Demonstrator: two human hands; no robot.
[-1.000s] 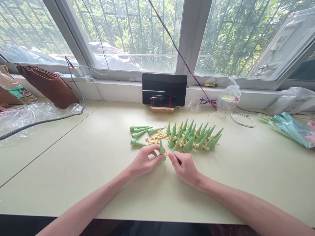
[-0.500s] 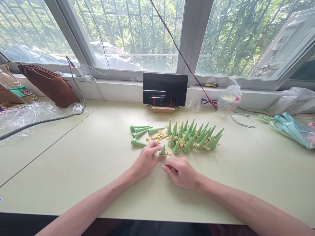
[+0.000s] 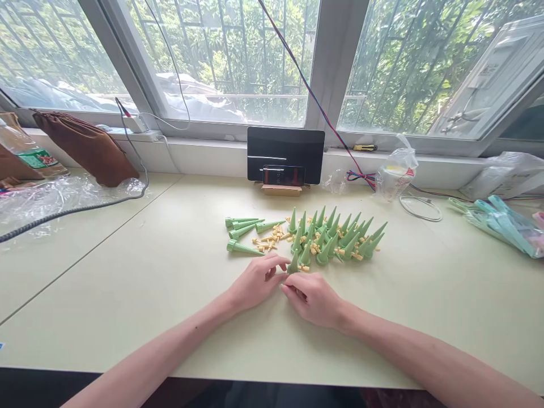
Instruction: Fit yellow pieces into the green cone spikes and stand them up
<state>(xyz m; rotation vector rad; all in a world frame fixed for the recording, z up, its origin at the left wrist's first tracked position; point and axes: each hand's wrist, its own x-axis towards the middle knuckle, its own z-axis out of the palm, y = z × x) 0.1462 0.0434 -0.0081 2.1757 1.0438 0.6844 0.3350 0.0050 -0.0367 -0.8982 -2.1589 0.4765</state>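
A green plastic cone [image 3: 293, 263] with a small yellow piece at its base stands upright on the pale green table [image 3: 170, 317], at the near edge of a cluster of several upright green cones [image 3: 335, 238]. My left hand [image 3: 257, 280] rests just left of it, fingers loosely curled, fingertips beside the cone's base. My right hand [image 3: 312, 297] lies just below the cone, fingers curled under, holding nothing that shows. Left of the cluster lie several green cones on their sides [image 3: 242, 229], with loose yellow pieces [image 3: 272, 238] between them.
A black tablet [image 3: 285, 154] with a phone [image 3: 283, 175] leaning on it stands at the windowsill. A clear bag [image 3: 395, 170] and white cable [image 3: 419, 207] lie at back right, teal packets [image 3: 504, 224] at far right. A brown pouch [image 3: 87, 147] and plastic wrap [image 3: 51, 198] sit at left.
The cone I held above the table with both hands has been set upright at the near edge of the cluster. Both hands have let go and lowered onto the table.
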